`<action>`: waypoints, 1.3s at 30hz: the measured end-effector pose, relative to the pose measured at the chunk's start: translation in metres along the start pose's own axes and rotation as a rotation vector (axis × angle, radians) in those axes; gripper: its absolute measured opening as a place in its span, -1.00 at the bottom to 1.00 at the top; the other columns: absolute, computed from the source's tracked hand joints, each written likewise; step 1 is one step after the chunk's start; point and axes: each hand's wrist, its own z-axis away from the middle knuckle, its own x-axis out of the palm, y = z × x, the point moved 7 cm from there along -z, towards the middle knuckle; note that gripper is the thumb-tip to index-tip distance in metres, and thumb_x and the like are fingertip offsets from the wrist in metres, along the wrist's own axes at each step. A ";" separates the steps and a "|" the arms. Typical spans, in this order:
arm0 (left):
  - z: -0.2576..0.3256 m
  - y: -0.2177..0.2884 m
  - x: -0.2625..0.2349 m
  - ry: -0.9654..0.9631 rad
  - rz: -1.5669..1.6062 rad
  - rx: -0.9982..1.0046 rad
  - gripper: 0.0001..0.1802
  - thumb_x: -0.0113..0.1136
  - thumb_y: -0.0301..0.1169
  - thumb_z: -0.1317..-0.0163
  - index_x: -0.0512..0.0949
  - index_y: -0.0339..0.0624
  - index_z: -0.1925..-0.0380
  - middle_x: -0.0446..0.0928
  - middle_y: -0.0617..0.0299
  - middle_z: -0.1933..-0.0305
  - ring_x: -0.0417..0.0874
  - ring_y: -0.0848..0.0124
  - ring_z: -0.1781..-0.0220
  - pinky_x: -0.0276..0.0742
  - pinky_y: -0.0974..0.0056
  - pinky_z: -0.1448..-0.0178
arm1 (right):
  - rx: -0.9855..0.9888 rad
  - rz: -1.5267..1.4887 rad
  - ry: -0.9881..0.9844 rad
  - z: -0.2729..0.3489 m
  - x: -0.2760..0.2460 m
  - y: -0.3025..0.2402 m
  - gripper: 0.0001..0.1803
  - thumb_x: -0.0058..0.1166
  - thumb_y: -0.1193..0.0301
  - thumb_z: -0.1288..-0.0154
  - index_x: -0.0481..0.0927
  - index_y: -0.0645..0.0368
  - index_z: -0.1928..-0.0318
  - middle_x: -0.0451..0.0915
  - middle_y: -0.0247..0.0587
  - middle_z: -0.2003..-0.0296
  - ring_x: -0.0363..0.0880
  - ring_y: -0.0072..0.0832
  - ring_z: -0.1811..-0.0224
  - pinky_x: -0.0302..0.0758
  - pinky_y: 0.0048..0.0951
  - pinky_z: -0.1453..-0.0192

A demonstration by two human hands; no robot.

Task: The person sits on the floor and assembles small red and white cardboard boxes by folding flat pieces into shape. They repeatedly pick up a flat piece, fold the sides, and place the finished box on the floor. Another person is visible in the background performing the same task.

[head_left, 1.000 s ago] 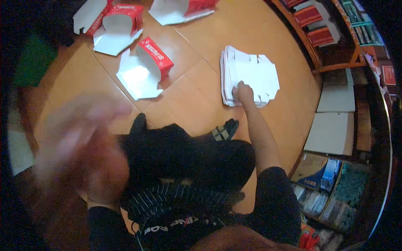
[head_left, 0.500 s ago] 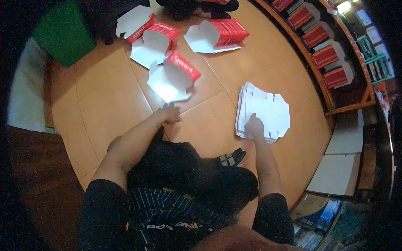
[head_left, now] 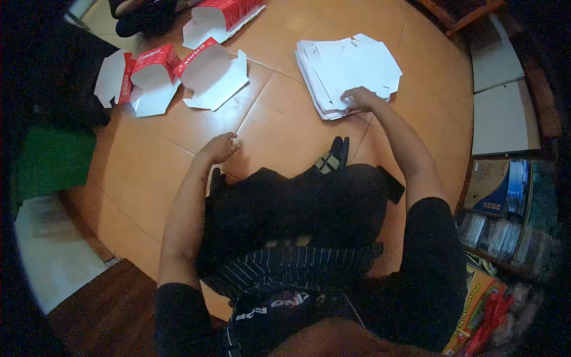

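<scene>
Filling most of the frame is an orange tiled floor, with shelves of packets at the right edge. Upper middle sits a stack of flat white box blanks, folded red-and-white boxes well apart at upper left. Right hand rests on the stack's near edge, fingers curled, grip unclear; left hand is loosely curled on bare tile, holding nothing.

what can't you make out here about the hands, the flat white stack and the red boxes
- Head view: whether the right hand grips a sheet of the white stack or only rests on it; its fingertips hide the contact.
- Head view: how many sheets are in the stack; the edges are too fine.
- Head view: the top red-and-white box is cut off by the frame edge.
- Head view: whether the left hand touches the floor.
</scene>
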 end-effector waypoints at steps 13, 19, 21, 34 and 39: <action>0.082 0.152 -0.135 0.950 -0.034 0.483 -0.22 0.41 -0.31 -0.11 0.29 -0.15 -0.32 0.16 -0.15 -0.45 0.23 -0.10 -0.46 0.22 -0.04 -0.48 | -0.157 -0.454 0.764 0.075 -0.121 -0.187 -0.71 0.13 0.34 -0.31 0.65 0.09 -0.02 0.68 -0.18 0.10 0.65 -0.31 0.02 0.51 -0.34 -0.12; 0.109 0.169 -0.136 0.886 0.060 0.588 -0.85 0.29 -0.37 -0.26 0.63 -0.22 0.28 0.65 0.05 0.30 0.67 0.17 0.27 0.52 0.13 0.14 | -0.356 -0.862 0.388 0.062 -0.079 -0.301 -0.63 0.23 0.31 -0.30 0.60 0.17 -0.07 0.70 -0.21 0.19 0.66 -0.43 -0.01 0.55 -0.32 -0.15; 0.113 0.141 -0.147 0.813 0.311 0.307 -0.84 0.19 -0.38 -0.35 0.61 -0.27 0.24 0.66 0.03 0.33 0.65 0.28 0.38 0.53 0.22 0.23 | -0.461 -1.033 0.384 0.059 -0.073 -0.309 -0.56 0.24 0.24 -0.34 0.57 0.20 -0.12 0.71 -0.24 0.19 0.66 -0.42 0.02 0.59 -0.32 -0.09; 0.128 0.091 -0.170 0.876 0.425 0.385 -0.87 0.13 -0.46 -0.39 0.56 -0.35 0.24 0.58 0.25 0.29 0.54 0.51 0.20 0.48 0.38 0.07 | -0.165 -1.298 -0.081 0.029 -0.009 -0.309 -0.69 0.05 0.18 -0.46 0.63 0.17 0.08 0.58 -0.41 0.36 0.50 -0.63 0.41 0.45 -0.59 0.40; 0.132 0.087 -0.174 0.810 0.736 0.348 -0.84 0.18 -0.45 -0.31 0.63 -0.34 0.23 0.63 0.14 0.20 0.63 0.31 0.11 0.50 0.23 -0.05 | -0.179 -1.003 0.171 0.029 -0.023 -0.303 -0.73 0.22 0.25 -0.36 0.68 0.19 0.10 0.65 -0.36 0.39 0.54 -0.62 0.41 0.46 -0.53 0.35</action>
